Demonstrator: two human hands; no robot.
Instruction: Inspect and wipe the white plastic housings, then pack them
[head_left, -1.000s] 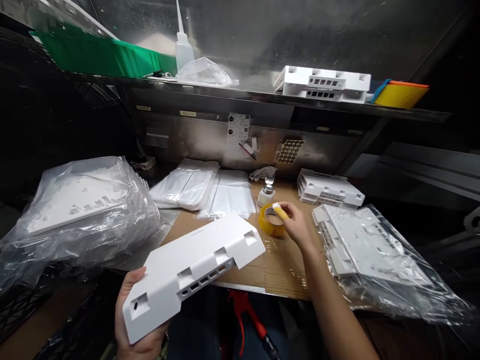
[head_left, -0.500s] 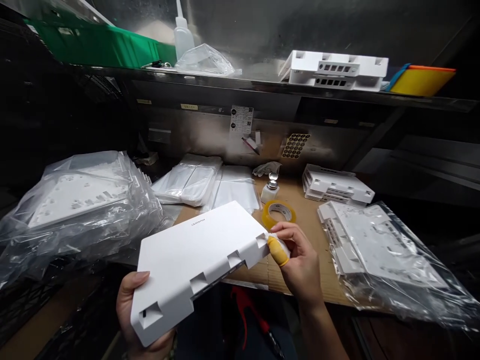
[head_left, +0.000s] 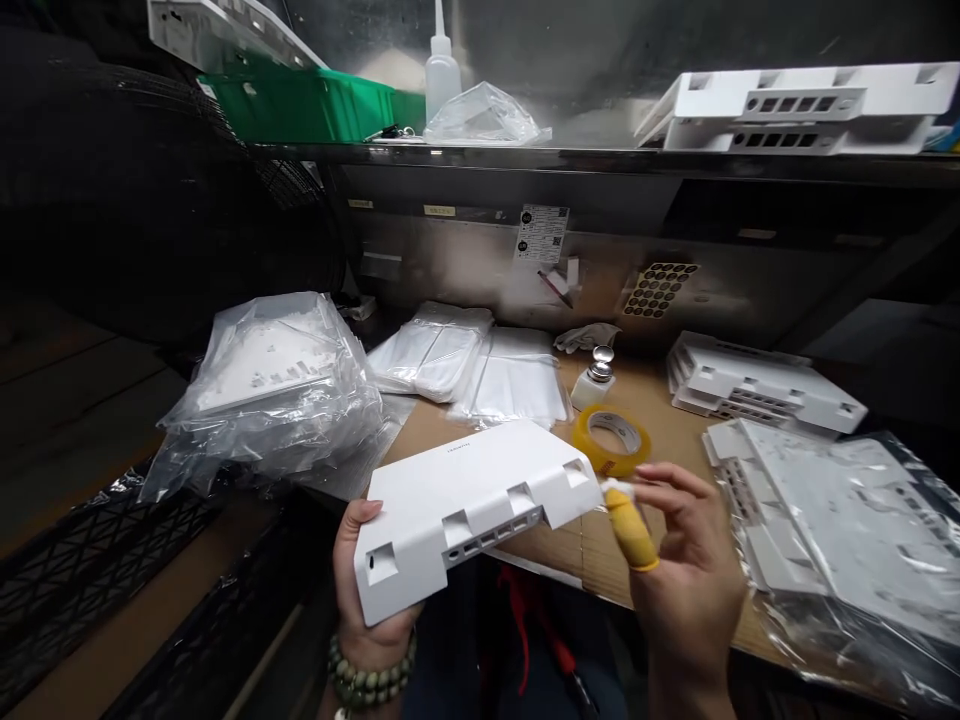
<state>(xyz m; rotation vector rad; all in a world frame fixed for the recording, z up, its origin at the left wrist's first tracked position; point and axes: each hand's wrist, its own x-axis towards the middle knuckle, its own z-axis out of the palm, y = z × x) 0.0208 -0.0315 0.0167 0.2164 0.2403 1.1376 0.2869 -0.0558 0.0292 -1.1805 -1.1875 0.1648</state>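
My left hand (head_left: 369, 600) grips the near left end of a white plastic housing (head_left: 472, 490) and holds it flat above the table's front edge, port slots facing me. My right hand (head_left: 686, 570) is at the housing's right corner. Its index finger wears a yellow finger cot, and it pinches a small white piece (head_left: 619, 489) with the thumb against that corner. The other fingers are spread. A yellow tape roll (head_left: 611, 441) lies flat on the cardboard mat (head_left: 592, 545) just behind the right hand.
Bagged white housings lie at the left (head_left: 277, 390) and right (head_left: 832, 520), with a bare stack (head_left: 757, 385) behind. Flat clear bags (head_left: 465, 360) and a small dispenser bottle (head_left: 592, 378) sit at the back. The shelf above holds a green bin (head_left: 300, 105), a squeeze bottle (head_left: 442, 75) and more housings (head_left: 795, 105).
My right hand left the tape roll and came to the housing's right corner with the small white piece. My left hand raised the housing and levelled it. The view shifted left.
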